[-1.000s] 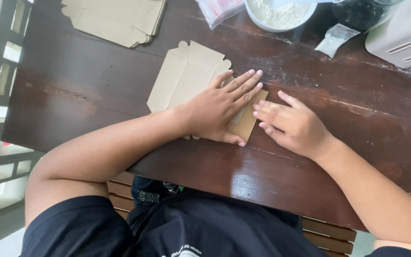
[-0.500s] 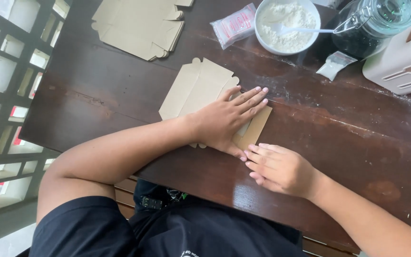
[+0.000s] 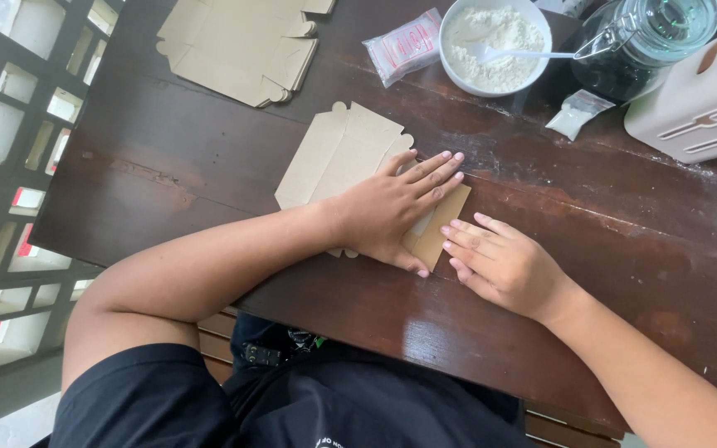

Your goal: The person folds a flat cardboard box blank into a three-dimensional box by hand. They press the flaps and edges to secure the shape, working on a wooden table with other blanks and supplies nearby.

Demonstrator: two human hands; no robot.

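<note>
Nearest, right hand flat on the dark tabletop, fingers straight and slightly spread, tips touching the near edge of a flat cardboard box blank, gripping nothing. Just beyond, left hand palm down on that blank, fingers fanned open, pressing a folded flap. Blank's middle hidden under the left palm; fold line hard to make out. Bare wood open to the right of both hands and along the near edge. Farther off, a stack of cardboard blanks, cut off at the top. Beside it a small plastic packet, a bowl of white powder with spoon, a glass jar, a pale cutlery holder cut by the right edge.
</note>
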